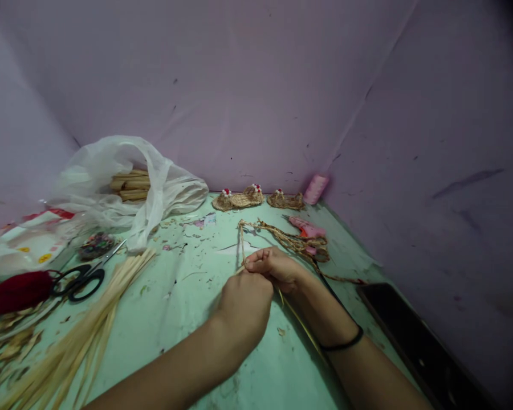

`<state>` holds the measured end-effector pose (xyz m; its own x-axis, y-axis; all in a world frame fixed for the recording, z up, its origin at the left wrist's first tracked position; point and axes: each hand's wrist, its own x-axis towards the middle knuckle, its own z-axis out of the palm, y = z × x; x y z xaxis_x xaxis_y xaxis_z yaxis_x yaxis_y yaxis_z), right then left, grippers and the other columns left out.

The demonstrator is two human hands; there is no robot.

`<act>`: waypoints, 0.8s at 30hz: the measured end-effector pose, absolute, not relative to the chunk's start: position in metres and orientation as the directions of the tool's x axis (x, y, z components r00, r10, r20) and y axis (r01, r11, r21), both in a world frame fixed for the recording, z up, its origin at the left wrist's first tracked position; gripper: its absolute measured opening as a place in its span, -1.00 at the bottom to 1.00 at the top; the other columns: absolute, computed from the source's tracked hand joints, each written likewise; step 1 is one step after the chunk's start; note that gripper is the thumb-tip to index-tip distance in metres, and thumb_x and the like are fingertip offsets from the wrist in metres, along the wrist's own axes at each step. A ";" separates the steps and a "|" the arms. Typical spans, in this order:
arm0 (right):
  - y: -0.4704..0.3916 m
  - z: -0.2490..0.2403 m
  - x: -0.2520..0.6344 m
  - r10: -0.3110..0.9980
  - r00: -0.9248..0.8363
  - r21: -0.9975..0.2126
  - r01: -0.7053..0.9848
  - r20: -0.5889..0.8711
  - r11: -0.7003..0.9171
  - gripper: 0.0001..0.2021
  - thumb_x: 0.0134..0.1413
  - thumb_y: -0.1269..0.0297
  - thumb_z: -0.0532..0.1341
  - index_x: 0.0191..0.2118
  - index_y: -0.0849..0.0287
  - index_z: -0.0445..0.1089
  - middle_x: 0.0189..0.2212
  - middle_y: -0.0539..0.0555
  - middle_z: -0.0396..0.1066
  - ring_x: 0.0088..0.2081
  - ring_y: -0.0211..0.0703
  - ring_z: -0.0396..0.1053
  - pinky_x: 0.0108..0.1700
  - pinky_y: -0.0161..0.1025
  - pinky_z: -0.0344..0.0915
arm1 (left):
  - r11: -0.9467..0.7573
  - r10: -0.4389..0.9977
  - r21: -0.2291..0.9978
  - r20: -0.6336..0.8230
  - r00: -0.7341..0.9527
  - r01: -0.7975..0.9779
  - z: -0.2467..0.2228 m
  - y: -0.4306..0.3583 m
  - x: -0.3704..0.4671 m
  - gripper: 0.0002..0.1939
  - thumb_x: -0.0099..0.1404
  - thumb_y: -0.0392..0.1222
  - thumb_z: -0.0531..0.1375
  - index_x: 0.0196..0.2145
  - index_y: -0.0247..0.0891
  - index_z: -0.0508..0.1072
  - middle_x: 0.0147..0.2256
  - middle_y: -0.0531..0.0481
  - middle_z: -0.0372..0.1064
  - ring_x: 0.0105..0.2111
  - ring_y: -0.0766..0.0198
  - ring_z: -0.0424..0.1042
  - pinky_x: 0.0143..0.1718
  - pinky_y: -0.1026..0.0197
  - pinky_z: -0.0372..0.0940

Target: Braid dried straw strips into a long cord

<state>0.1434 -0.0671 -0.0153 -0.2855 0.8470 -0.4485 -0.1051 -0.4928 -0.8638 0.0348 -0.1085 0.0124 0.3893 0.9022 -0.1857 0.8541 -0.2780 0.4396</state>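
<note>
My left hand (245,302) is a closed fist over the near end of a braided straw cord (241,242). Close against it, my right hand (276,267) pinches the same cord between thumb and fingers. From my hands the cord runs up to a bend, then right into a loose pile of braid (297,242). A pale strand trails below my right wrist. Beside the pile lies a pink glue gun (306,228), partly covered by braid.
Small woven slippers (248,198) stand along the wall near a pink roll (316,189). At left are a plastic bag (154,171) of dried stalks, scissors (85,279), red yarn (19,291) and straw strips (81,324). A dark phone-like slab (419,341) lies at right.
</note>
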 end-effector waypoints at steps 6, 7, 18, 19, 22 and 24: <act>-0.067 -0.012 0.147 0.842 -0.326 -0.883 -0.039 -0.431 -0.467 -0.93 -0.42 0.48 0.20 -0.60 0.32 0.34 -0.69 -0.02 0.34 -0.77 -0.53 -0.11 -0.70 -0.40 -0.29 | 0.020 0.974 0.588 -0.193 0.116 0.809 0.037 -0.067 0.004 -0.83 -0.03 -0.27 0.06 -0.58 -0.38 0.43 -0.75 -0.02 0.22 -0.69 0.34 0.22 -0.61 0.30 0.04; -0.068 -0.011 0.147 0.841 -0.328 -0.884 -0.038 -0.430 -0.467 -0.93 -0.41 0.47 0.20 -0.60 0.32 0.34 -0.69 -0.02 0.35 -0.77 -0.53 -0.12 -0.70 -0.40 -0.30 | 0.131 0.938 0.655 -0.324 0.120 0.745 0.035 -0.062 0.002 -0.83 -0.04 -0.29 0.05 -0.56 -0.38 0.43 -0.79 0.02 0.18 -0.74 0.36 0.17 -0.64 0.31 0.04; -0.068 -0.011 0.147 0.852 -0.278 -0.877 -0.058 -0.444 -0.477 -0.93 -0.40 0.50 0.16 -0.59 0.31 0.34 -0.71 -0.02 0.34 -0.76 -0.49 -0.06 -0.70 -0.41 -0.27 | 0.388 0.774 0.763 -0.574 0.268 0.516 0.011 -0.062 -0.002 -0.68 -0.10 -0.39 0.11 -0.29 -0.40 0.31 -0.66 0.00 0.33 -0.79 0.42 0.16 -0.77 0.39 -0.03; -0.068 -0.011 0.147 0.850 -0.270 -0.874 -0.055 -0.453 -0.483 -0.94 -0.40 0.50 0.17 -0.60 0.31 0.34 -0.70 -0.02 0.34 -0.76 -0.49 -0.06 -0.70 -0.41 -0.27 | 0.360 0.796 0.768 -0.549 0.254 0.530 0.009 -0.065 -0.004 -0.64 -0.11 -0.39 0.12 -0.26 -0.39 0.29 -0.66 0.03 0.33 -0.79 0.42 0.15 -0.77 0.38 -0.03; -0.068 -0.011 0.146 0.847 -0.249 -0.868 -0.045 -0.469 -0.494 -0.96 -0.39 0.51 0.17 -0.62 0.30 0.32 -0.71 -0.02 0.34 -0.77 -0.50 -0.08 -0.70 -0.41 -0.26 | 0.203 0.885 0.784 -0.403 0.233 0.586 0.001 -0.074 -0.008 -0.75 -0.10 -0.30 0.14 -0.37 -0.37 0.35 -0.68 0.06 0.30 -0.78 0.44 0.12 -0.73 0.37 -0.03; -0.070 -0.011 0.145 0.849 -0.240 -0.869 -0.044 -0.471 -0.494 -0.98 -0.38 0.50 0.17 -0.63 0.30 0.31 -0.73 -0.03 0.32 -0.77 -0.50 -0.10 -0.70 -0.40 -0.26 | 0.074 0.934 0.796 -0.267 0.238 0.601 -0.007 -0.082 -0.011 -0.85 -0.10 -0.23 0.15 -0.52 -0.38 0.39 -0.67 0.05 0.29 -0.70 0.43 0.16 -0.66 0.37 0.02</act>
